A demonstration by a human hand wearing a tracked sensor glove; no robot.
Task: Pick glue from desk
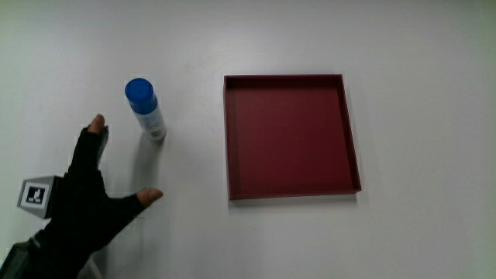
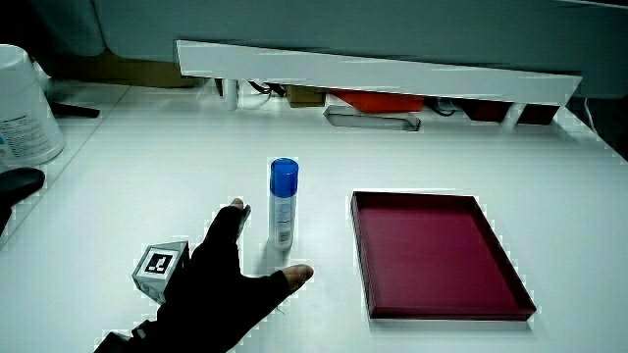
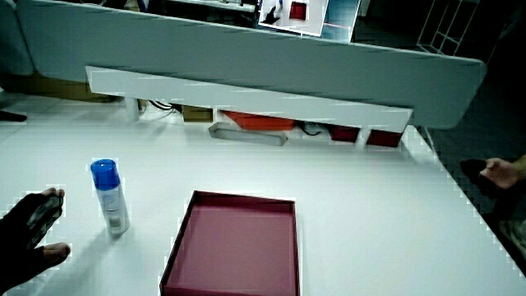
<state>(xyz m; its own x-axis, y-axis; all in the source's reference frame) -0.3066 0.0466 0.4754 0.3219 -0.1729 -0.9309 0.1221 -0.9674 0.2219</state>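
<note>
The glue stick [image 1: 146,109] stands upright on the white table, a white tube with a blue cap, also seen in both side views [image 2: 283,203] [image 3: 109,197]. The hand [image 1: 93,194] in its black glove lies nearer to the person than the glue, fingers spread and holding nothing. Its forefinger and thumb reach toward the tube without touching it, as both side views show [image 2: 231,270] [image 3: 29,234]. A patterned cube [image 1: 37,194] sits on the back of the hand.
A shallow dark red tray [image 1: 291,190] lies beside the glue, with nothing in it [image 2: 373,284] [image 3: 177,255]. A low white shelf [image 2: 392,74] runs along the partition. A large white container [image 2: 25,108] stands at the table's edge in a side view.
</note>
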